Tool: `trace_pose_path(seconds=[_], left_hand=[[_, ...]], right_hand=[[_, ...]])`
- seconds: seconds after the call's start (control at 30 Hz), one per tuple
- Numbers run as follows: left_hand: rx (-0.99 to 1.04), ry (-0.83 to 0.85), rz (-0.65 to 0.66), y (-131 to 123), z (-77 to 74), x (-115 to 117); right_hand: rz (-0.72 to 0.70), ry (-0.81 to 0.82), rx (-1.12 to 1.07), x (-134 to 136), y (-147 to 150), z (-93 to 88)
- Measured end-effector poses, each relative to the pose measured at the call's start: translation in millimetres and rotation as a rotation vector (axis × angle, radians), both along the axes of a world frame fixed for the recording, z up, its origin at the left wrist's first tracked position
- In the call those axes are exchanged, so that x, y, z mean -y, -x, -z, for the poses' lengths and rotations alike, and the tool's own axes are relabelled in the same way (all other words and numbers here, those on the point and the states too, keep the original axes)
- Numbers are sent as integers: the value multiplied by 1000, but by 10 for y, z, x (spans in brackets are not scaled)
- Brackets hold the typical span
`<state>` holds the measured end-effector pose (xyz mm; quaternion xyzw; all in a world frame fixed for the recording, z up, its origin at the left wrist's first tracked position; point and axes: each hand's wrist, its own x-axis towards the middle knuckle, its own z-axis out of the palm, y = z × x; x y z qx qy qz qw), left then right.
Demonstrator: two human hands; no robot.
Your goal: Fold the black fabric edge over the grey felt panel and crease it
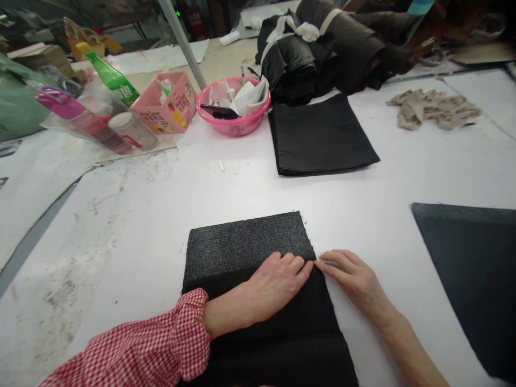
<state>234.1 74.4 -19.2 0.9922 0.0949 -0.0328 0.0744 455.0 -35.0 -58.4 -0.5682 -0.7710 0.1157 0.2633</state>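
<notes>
A black piece of fabric (282, 349) lies in front of me, with a speckled grey-black band (245, 244) across its far end. My left hand (280, 277) rests on it with fingers bent and closed, its foremost fingertips at the right edge just below the band. From the right, my right hand (358, 282) pinches that same edge between thumb and forefinger, its other fingers loosely curved over the white table. The fingertips of both hands nearly meet there. My left forearm covers part of the fabric, and its near end runs out of view.
Farther off lie a stack of black fabric pieces (322, 137), a pink basin (236, 126) and a pink box (165, 110). Another dark fabric piece (479, 269) is at the right. Beige cloth scraps (435, 110) and dark fabric rolls (346, 48) are at the back.
</notes>
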Motion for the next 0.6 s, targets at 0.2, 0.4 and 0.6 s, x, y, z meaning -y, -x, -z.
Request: trace_pose_path(seconds=[0.2,0.4,0.6], left_hand=[[-3,-17,-8,14,-19,4],[27,-15,-14,29,-34,5],[46,-18,-14,43,-17,11]], right_hand=[[164,15,-132,120,57,16],[252,17,-58,169,188,53],[250,15,63,213,238,86]])
